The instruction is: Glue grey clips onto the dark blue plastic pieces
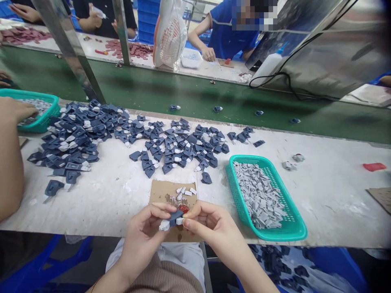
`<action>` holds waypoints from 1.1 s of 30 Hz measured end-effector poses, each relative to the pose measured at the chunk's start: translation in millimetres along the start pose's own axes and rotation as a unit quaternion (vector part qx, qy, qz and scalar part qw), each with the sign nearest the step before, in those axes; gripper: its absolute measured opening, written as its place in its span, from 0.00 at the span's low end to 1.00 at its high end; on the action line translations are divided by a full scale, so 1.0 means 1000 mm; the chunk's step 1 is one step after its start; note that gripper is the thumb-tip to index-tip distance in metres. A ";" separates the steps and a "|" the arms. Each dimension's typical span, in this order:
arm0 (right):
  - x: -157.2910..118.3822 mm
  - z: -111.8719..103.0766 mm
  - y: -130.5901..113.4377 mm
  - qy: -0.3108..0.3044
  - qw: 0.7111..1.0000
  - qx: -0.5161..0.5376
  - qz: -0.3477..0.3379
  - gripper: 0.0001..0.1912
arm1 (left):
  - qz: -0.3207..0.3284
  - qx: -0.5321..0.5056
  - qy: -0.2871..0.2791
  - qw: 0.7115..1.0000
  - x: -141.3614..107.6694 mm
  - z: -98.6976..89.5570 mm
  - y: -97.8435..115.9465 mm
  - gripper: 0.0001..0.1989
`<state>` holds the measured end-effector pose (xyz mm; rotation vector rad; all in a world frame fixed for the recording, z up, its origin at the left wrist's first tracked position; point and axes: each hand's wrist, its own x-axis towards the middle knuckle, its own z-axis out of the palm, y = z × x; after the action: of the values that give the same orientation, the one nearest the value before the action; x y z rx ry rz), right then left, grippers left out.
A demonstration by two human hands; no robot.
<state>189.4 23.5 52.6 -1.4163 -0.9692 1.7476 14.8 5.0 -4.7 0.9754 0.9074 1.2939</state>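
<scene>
Between the fingers of my left hand (143,230) is a dark blue plastic part (175,216) with a pale grey tip at its left end. My right hand (212,224) pinches a small white piece (179,221) against the right end of that part. Both hands are above the near edge of a brown cardboard sheet (159,191). Several loose white pieces (188,192) lie on the cardboard, with a red round thing (183,208) partly hidden behind my fingers. To the right stands a green basket (293,228) filled with small light grey pieces (259,195).
Many dark blue parts (186,142) are spread and heaped (82,122) across the table (336,195). Behind runs a green belt (189,95) carrying a few parts. A neighbour's arm (10,154) reaches into another green basket (55,108) at left. A metal post (70,49) rises there.
</scene>
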 end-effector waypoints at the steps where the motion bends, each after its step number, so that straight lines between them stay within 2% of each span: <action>1: 0.000 0.001 0.000 0.004 1.000 -0.004 0.000 0.11 | 0.012 0.009 0.001 1.000 -0.001 -0.001 0.000 0.14; 8: 0.001 0.009 0.017 0.057 0.998 -0.011 -0.022 0.13 | 0.049 0.061 0.012 0.997 -0.003 -0.004 -0.003 0.19; 13: 0.000 0.015 0.020 0.080 0.995 -0.023 -0.050 0.13 | 0.067 0.063 0.031 0.995 -0.003 0.000 -0.002 0.16; 19: 0.001 0.024 0.016 0.102 0.985 0.016 -0.137 0.09 | 0.065 0.046 0.036 0.996 -0.002 0.004 0.000 0.20; 21: 0.002 0.025 0.017 0.094 0.986 0.045 -0.128 0.07 | 0.069 0.031 0.048 0.996 0.000 0.006 0.000 0.19; 24: 0.002 0.025 0.018 0.086 0.988 0.050 -0.121 0.12 | 0.078 0.024 0.063 0.995 0.004 0.010 0.000 0.16; 28: 0.001 0.024 0.017 0.101 0.985 0.051 -0.131 0.07 | 0.061 0.010 0.073 0.995 0.005 0.014 0.002 0.10; 33: 0.001 0.026 0.017 0.123 0.976 0.061 -0.171 0.07 | 0.046 -0.024 0.067 0.996 0.004 0.014 0.005 0.09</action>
<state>162.5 12.4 41.3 -1.2650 -0.8942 1.3230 26.6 7.7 4.3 0.9099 0.9377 1.4662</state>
